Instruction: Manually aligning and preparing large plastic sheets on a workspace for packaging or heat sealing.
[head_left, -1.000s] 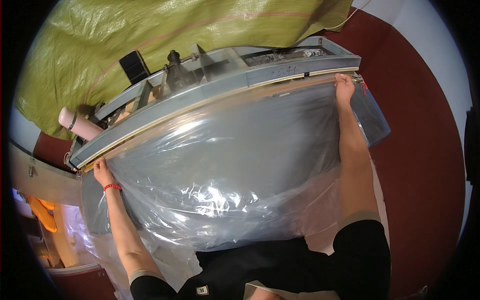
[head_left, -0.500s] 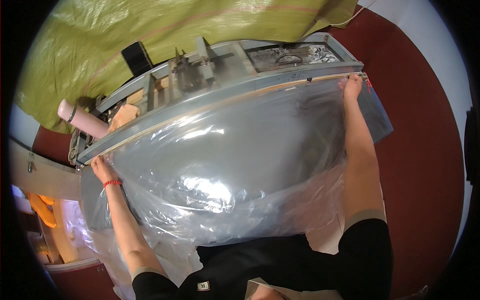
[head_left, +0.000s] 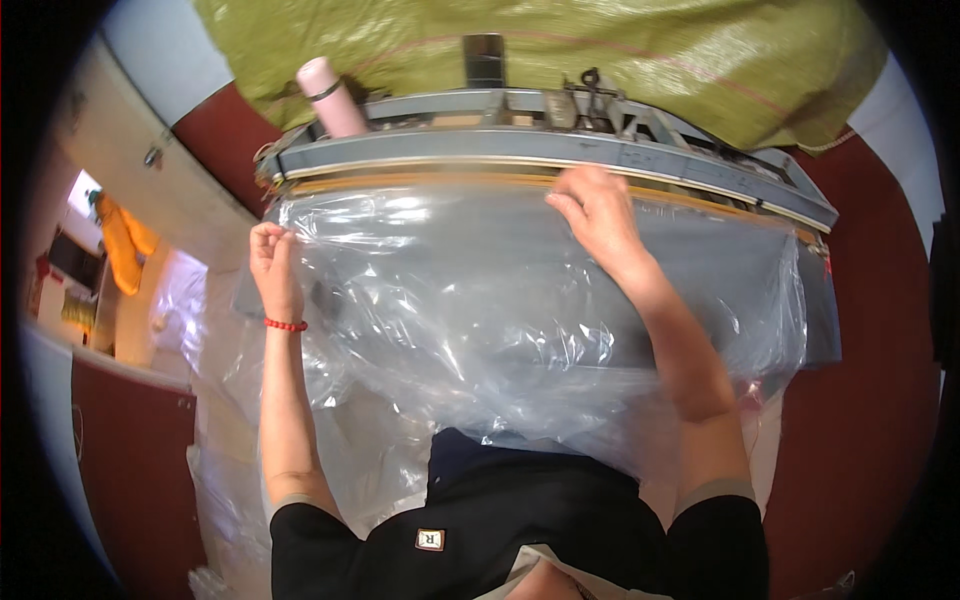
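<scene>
A wide sheet of clear plastic film (head_left: 470, 290), wrinkled and shiny, spreads over a grey surface in front of me and hangs toward my body. My left hand (head_left: 273, 262), with a red bead bracelet at the wrist, pinches the film near its far left corner. Just short of the long grey metal frame (head_left: 420, 148), my right hand (head_left: 598, 212) hovers over the middle of the film's far edge. Its fingers are bent and slightly blurred, its thumb stands apart, and nothing shows in it. A thin tan strip (head_left: 690, 207) runs along the frame's near side.
On the frame's far side stand a pink bottle (head_left: 340, 108) at the left and a dark phone (head_left: 484, 62). Behind hangs a yellow-green woven sheet (head_left: 640, 40). An open cabinet (head_left: 130, 330) holding orange things is at the left. The floor is dark red (head_left: 860, 400).
My right hand has left the film's far right corner and moved left to the middle. My left hand has come slightly nearer and off the frame. The view has turned.
</scene>
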